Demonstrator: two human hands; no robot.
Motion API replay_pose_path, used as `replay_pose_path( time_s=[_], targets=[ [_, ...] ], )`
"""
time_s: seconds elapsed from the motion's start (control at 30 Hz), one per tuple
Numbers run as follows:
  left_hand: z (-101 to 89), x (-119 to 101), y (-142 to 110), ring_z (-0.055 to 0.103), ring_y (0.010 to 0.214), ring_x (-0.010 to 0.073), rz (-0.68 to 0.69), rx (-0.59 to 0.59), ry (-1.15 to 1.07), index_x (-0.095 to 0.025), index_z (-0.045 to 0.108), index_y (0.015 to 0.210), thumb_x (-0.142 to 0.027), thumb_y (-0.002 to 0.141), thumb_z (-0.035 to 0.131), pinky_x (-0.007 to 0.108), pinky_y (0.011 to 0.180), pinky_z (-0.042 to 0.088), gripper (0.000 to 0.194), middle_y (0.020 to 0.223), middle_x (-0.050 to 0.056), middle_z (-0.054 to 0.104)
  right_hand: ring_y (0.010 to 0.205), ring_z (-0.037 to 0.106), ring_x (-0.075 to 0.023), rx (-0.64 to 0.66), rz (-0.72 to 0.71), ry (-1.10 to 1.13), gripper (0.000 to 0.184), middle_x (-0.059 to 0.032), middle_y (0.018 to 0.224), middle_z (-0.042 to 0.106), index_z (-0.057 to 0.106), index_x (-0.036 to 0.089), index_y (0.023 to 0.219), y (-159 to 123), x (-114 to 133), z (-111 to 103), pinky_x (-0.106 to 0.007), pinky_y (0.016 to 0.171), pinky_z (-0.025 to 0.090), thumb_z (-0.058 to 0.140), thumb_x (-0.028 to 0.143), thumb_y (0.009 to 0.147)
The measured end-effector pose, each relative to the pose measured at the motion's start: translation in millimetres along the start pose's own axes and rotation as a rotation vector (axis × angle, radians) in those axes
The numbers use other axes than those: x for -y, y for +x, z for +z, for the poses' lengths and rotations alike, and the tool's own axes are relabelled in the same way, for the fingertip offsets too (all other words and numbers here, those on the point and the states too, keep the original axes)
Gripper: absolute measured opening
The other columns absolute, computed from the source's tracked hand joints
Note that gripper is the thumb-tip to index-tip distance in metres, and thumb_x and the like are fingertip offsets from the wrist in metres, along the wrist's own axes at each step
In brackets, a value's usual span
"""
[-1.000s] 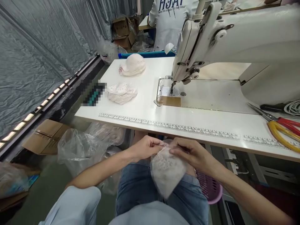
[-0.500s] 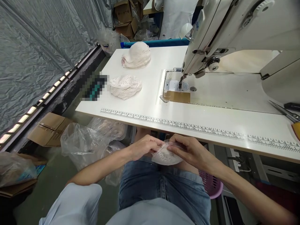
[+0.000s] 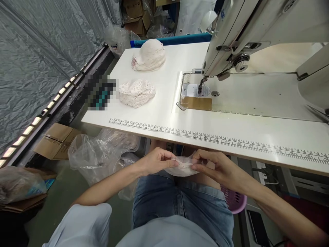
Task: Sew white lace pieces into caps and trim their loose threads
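Observation:
Over my lap, just below the table's front edge, I hold a small white lace fabric piece [image 3: 183,170], rounded along its lower side. My left hand [image 3: 159,161] pinches its left end between thumb and fingers. At the right end my right hand [image 3: 212,164] grips it the same way, so the cloth spans the gap between both hands. On the table lie a white lace piece [image 3: 137,93] and, behind it, a stack of cup-shaped white fabric [image 3: 150,55] with reddish threads at its left edge.
A sewing machine [image 3: 223,51] stands on the white table [image 3: 164,115], which has a printed ruler along its front. Scissors [image 3: 317,112] lie at the right. Plastic bags [image 3: 89,157] and a cardboard box [image 3: 55,141] are left below; a purple basket [image 3: 235,200] sits under the table.
My hands have drawn slightly apart, the right one moving right, and the fabric piece is now turned with its upper edge stretched between them. The view has shifted a little.

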State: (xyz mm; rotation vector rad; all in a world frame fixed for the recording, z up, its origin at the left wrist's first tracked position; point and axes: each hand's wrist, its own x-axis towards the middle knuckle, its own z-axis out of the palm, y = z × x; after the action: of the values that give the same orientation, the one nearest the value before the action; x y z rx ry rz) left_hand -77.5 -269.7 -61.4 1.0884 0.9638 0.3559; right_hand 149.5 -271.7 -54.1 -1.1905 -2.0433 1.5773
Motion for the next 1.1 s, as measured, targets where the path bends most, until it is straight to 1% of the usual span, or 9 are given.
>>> replay_pose_path(
  time_s=[0.17, 0.23, 0.37, 0.43, 0.53, 0.67, 0.8, 0.93, 1.1],
  targets=[
    [-6.9, 0, 0, 0.059, 0.075, 0.0108, -0.041, 0.094, -0.029, -0.014, 0.071, 0.093, -0.032, 0.076, 0.067, 0.02, 0.072, 0.044, 0.025, 0.083, 0.004, 0.07, 0.065, 0.052, -0.0141, 0.041, 0.045, 0.045, 0.027, -0.0015, 0.074, 0.059, 0.058, 0.02, 0.081, -9, -6, -3, -0.024, 0.055, 0.039, 0.048, 0.045, 0.087],
    [-7.1, -1, -1, 0.061, 0.079, 0.012, -0.039, 0.125, -0.015, -0.014, 0.071, 0.096, -0.03, 0.077, 0.066, 0.02, 0.075, 0.045, 0.026, 0.089, 0.006, 0.071, 0.079, 0.056, -0.0174, 0.026, 0.006, 0.005, 0.026, -0.004, 0.089, 0.061, 0.057, 0.021, 0.094, -10, -6, -2, -0.027, 0.065, 0.045, 0.051, 0.045, 0.085],
    [-7.7, -3, -3, 0.063, 0.083, 0.0133, -0.012, 0.184, 0.062, -0.014, 0.07, 0.098, -0.028, 0.078, 0.064, 0.02, 0.075, 0.046, 0.024, 0.092, 0.006, 0.071, 0.111, 0.047, -0.0234, 0.048, -0.123, -0.087, 0.06, -0.0077, 0.123, 0.051, 0.042, 0.025, 0.125, -5, -5, 3, -0.035, 0.089, 0.042, 0.066, 0.046, 0.074],
    [-9.5, -4, -5, 0.063, 0.082, 0.0124, 0.001, 0.206, 0.085, -0.014, 0.07, 0.097, -0.028, 0.079, 0.064, 0.019, 0.074, 0.046, 0.024, 0.091, 0.006, 0.071, 0.107, 0.049, -0.0232, 0.129, -0.131, -0.105, 0.059, -0.0066, 0.117, 0.054, 0.046, 0.025, 0.123, 2, -4, 4, -0.034, 0.085, 0.043, 0.068, 0.045, 0.072],
    [-15.0, -4, -10, 0.062, 0.078, 0.0116, 0.01, 0.202, 0.089, -0.013, 0.07, 0.094, -0.031, 0.078, 0.064, 0.019, 0.071, 0.047, 0.024, 0.087, 0.006, 0.07, 0.081, 0.053, -0.0172, 0.246, -0.108, -0.067, 0.032, -0.0022, 0.088, 0.059, 0.059, 0.021, 0.1, 12, -4, 5, -0.027, 0.066, 0.042, 0.065, 0.04, 0.075],
    [-22.5, -4, -15, 0.061, 0.076, 0.0113, -0.005, 0.181, 0.102, -0.013, 0.07, 0.091, -0.032, 0.077, 0.066, 0.019, 0.069, 0.047, 0.024, 0.084, 0.005, 0.069, 0.057, 0.042, -0.0102, 0.286, -0.141, 0.055, 0.023, 0.0027, 0.063, 0.048, 0.057, 0.016, 0.07, 16, -5, 5, -0.023, 0.051, 0.031, 0.059, 0.037, 0.08],
    [-17.9, -11, -11, 0.06, 0.073, 0.0112, -0.036, 0.225, 0.198, -0.015, 0.069, 0.097, -0.027, 0.065, 0.075, 0.019, 0.066, 0.046, 0.034, 0.085, 0.003, 0.068, 0.055, 0.039, -0.009, 0.285, -0.148, 0.066, 0.024, 0.0031, 0.063, 0.044, 0.053, 0.016, 0.068, 17, -5, 7, -0.023, 0.049, 0.028, 0.057, 0.036, 0.08],
    [-5.2, -19, 0, 0.05, 0.057, 0.0069, -0.036, 0.197, 0.33, -0.013, 0.071, 0.082, -0.036, 0.064, 0.075, 0.016, 0.052, 0.036, 0.03, 0.063, -0.002, 0.06, 0.054, 0.035, -0.0079, 0.275, -0.098, 0.053, 0.021, 0.0039, 0.062, 0.04, 0.051, 0.016, 0.068, 16, -2, 7, -0.023, 0.047, 0.026, 0.057, 0.033, 0.08],
    [-2.5, -17, 4, 0.053, 0.059, 0.0077, -0.064, 0.184, 0.234, -0.012, 0.072, 0.079, -0.033, 0.066, 0.074, 0.017, 0.056, 0.04, 0.025, 0.065, 0.0, 0.064, 0.056, 0.041, -0.0079, 0.281, -0.039, 0.148, 0.023, 0.002, 0.068, 0.047, 0.058, 0.016, 0.071, 9, -2, -3, -0.022, 0.049, 0.03, 0.058, 0.036, 0.081]
  ],
)
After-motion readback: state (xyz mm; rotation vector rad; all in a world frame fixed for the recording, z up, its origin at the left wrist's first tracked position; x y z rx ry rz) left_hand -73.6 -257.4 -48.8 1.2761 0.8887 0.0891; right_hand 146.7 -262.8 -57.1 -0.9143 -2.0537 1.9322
